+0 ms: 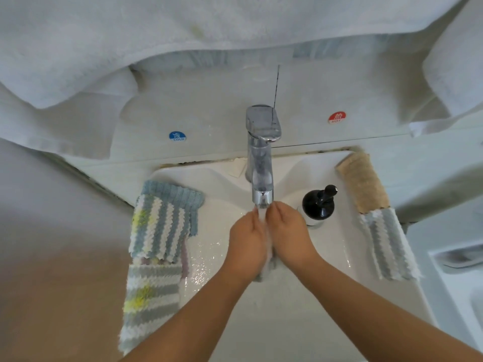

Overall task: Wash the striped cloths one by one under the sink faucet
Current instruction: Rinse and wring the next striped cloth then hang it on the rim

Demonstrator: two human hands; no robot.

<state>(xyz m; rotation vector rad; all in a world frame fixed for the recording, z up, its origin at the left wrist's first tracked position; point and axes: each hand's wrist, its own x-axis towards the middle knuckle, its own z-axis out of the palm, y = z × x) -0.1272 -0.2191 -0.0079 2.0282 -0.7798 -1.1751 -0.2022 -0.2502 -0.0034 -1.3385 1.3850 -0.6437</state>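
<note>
Both forearms are reaching up from the bottom edge, cut off there, and meeting under the faucet [262, 163]. White towels [104, 48] are hanging across the top and hiding most of the wall behind. Below them the white sink [326, 283] is taking up the middle, its near rim running out of the picture.

On the sink's left edge a pile of striped cloths [156, 231] is lying, blue-grey and white with yellowish blotches, overlapping so that their number is hard to tell; a pinkish edge is peeking out beneath. On the right edge a grey-and-white striped cloth [386, 246] is draping beside a beige cloth [363, 184].

The left hand [247, 244] and the right hand [288, 236] are pressing together with fingers curled, gripping a cloth [269, 267] between them. Only a pale, blurred strip of it is showing between the palms and below them, too smeared for its stripes to be made out. Water is running from the spout onto the fingertips.

A black soap pump [318, 202] is standing just beside the right hand. Blue cold sticker [177, 136] and red hot sticker [337, 117] are sitting on the wall either side of the faucet.
</note>
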